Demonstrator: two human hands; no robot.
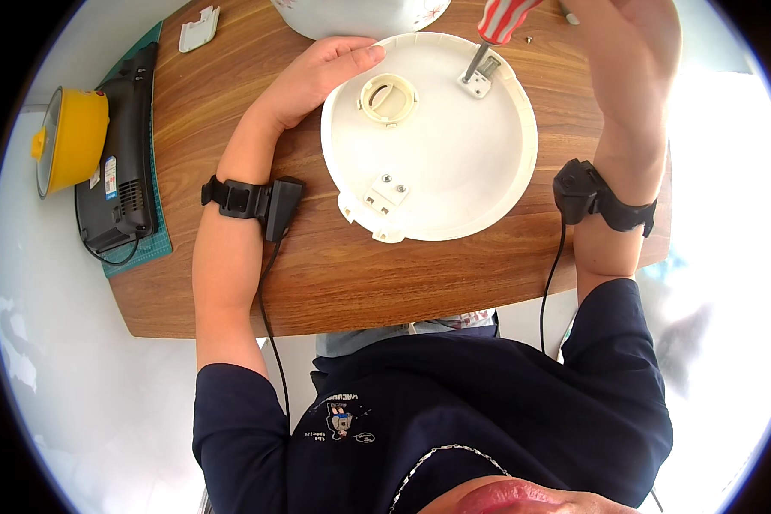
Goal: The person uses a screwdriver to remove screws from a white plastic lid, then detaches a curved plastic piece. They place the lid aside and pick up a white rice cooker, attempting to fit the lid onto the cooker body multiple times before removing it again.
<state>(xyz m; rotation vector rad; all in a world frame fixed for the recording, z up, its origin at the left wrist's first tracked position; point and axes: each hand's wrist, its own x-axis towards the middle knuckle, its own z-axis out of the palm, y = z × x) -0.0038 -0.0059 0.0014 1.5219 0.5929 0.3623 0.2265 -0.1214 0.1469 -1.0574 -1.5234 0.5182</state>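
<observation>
A round white plastic cover (454, 171) lies on the wooden table in front of me, inner side up. At its upper left rim, my left hand (330, 70) grips the edge, with the thumb on top and some fingers hidden. My right hand (630, 26), partly cut off by the top edge, holds a screwdriver (504, 20) with a red-and-white striped handle. The screwdriver's tip meets a small white bracket (476, 84) on the cover's upper right. Another white bracket (388, 194) with two screws sits at the lower left, and a round cream fitting (388, 99) at the upper left.
A loose screw (528, 39) lies right of the screwdriver. Behind the cover stands a white flowered bowl (360, 10). At left are a small white plastic part (199, 30), a black appliance (128, 171) on a green mat (157, 243), and a yellow pot (79, 137). Cables hang from both forearm bands.
</observation>
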